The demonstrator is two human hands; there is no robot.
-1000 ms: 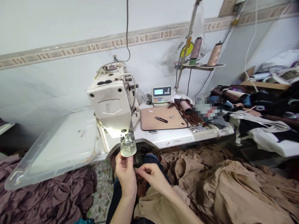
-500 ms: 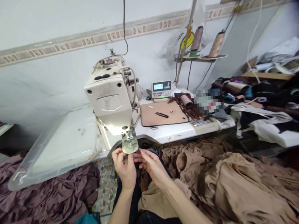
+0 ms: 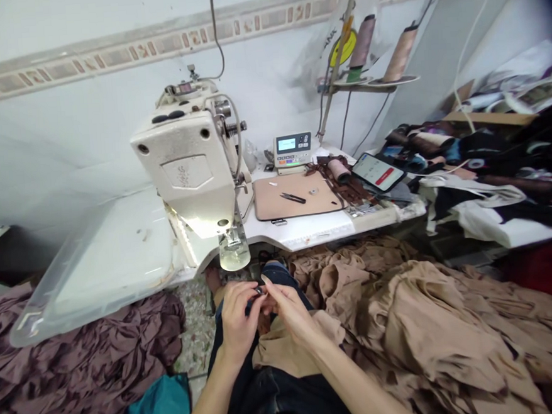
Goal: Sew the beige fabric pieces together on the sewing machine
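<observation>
Just below the sewing machine point(image 3: 189, 175), my left hand point(image 3: 238, 317) and my right hand point(image 3: 287, 307) meet fingertip to fingertip above my lap. Between them is a small dark item point(image 3: 260, 290), too small to identify; the fingers of both hands are pinched around it. The machine's rounded free arm point(image 3: 234, 255) is lit and stands just above my hands, not touched by them. Tan cloth point(image 3: 290, 351) lies over my lap, under my right wrist.
Snips point(image 3: 293, 197) lie on a tan pad point(image 3: 266, 207) beside a control panel point(image 3: 293, 150). A phone point(image 3: 378, 171) rests further right. Plum cloth point(image 3: 97, 358) is heaped left, tan cloth point(image 3: 445, 321) right. A clear plastic tray point(image 3: 90, 321) juts out at the left.
Both hands have moved away from the machine's free arm, toward my lap, and the small dark item now shows between them. The camera view has shifted slightly; the phone is no longer pixelated.
</observation>
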